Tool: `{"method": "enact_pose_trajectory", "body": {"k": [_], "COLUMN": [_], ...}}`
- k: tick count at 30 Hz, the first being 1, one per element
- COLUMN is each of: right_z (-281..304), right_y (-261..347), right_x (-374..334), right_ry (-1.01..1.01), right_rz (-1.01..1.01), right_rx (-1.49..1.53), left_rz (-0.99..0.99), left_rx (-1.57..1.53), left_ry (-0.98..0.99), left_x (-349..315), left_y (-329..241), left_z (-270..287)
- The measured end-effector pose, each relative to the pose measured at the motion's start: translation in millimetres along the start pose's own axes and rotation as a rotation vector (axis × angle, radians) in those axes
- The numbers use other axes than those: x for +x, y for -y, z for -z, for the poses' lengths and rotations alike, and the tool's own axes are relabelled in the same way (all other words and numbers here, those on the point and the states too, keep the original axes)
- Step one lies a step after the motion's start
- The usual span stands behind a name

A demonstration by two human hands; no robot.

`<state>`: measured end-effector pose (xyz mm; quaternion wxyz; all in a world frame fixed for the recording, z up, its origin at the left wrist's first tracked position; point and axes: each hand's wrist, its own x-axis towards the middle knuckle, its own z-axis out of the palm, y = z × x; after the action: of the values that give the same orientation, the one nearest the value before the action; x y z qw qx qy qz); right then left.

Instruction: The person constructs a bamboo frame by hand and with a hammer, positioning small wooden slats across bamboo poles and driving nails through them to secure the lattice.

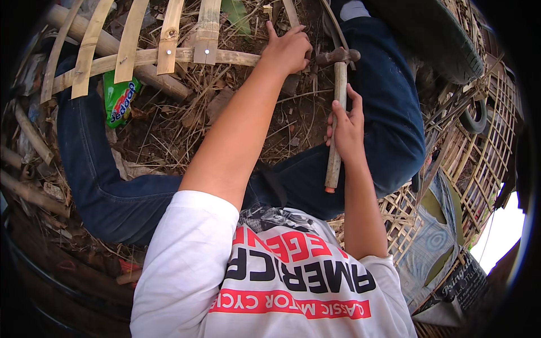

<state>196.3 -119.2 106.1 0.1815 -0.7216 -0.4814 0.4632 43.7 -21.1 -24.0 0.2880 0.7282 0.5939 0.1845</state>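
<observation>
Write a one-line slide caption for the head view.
Seated person's right hand grips a wooden-handled hammer while the left hand rests by a bamboo slat frame.

The hammer (337, 112) has a pale wood handle, worn smooth and matt, and a dark, dull metal head. The bamboo frame (141, 45) is made of dry, yellow-tan strips with a smooth, faintly shiny skin, with small shiny metal nail heads in them. The ground (169, 124) is rough brown dirt with dry straw. The green snack wrapper (119, 98) is glossy plastic. The jeans (107, 186) are thick blue cloth. The shirt (186, 265) is soft white cloth.
</observation>
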Motion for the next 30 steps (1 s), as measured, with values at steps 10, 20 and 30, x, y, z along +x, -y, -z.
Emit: {"method": "enact_pose_trajectory", "body": {"k": [10,20,30], "right_z": [-8.3,0.2,-7.3], "right_y": [-1.6,4.1,-3.1], "right_x": [-3.6,1.0,-5.6], "right_ry": [-0.09,-0.043,-0.122], "right_rz": [0.065,0.019,0.069], "right_rx": [0.04,0.005,0.035], "left_rz": [-0.027,-0.009,-0.027], "left_rx": [0.003,0.082,-0.152], "left_ry": [-0.118,0.02,-0.003], "left_x": [1.0,-1.0,-5.9], "left_y": [4.1,-2.0,-6.9], "left_z": [-15.7,4.1,20.5]}}
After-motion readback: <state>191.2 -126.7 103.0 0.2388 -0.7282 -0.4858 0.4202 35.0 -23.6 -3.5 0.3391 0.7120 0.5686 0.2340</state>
